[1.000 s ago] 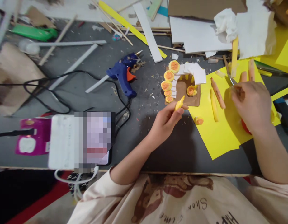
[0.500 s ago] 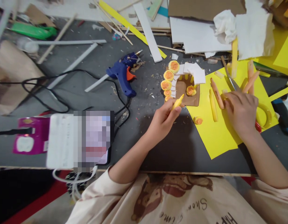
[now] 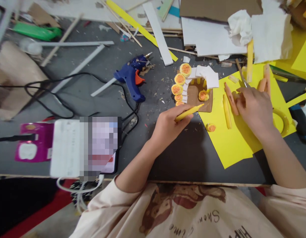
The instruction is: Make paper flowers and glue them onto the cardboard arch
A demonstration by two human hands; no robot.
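My left hand [image 3: 169, 127] is closed around a yellow marker [image 3: 190, 112], its tip pointing right over the edge of a small cardboard model [image 3: 207, 107]. White pieces form a curved border on the model, with several yellow-orange rosettes [image 3: 177, 89] along its left side. Another rosette [image 3: 203, 95] sits inside, and a loose one [image 3: 211, 127] lies below. My right hand [image 3: 255, 110] is over a yellow sheet [image 3: 224, 148], fingers bent; a small thing at its fingertips is unclear. Beside those fingertips lie an orange marker [image 3: 231, 99] and another yellow marker [image 3: 226, 112].
A blue glue gun [image 3: 130, 77] with its cord lies left of the model. A phone [image 3: 110, 167] and white box [image 3: 67, 148] rest at the front left. Tape [image 3: 283, 122] lies right of my right hand. White board [image 3: 212, 36], crumpled tissue [image 3: 239, 28] and sticks lie behind.
The yellow marker in my left hand has tilted flatter, its tip shifting right and down, and more of its body shows. My right hand has moved slightly up and left.
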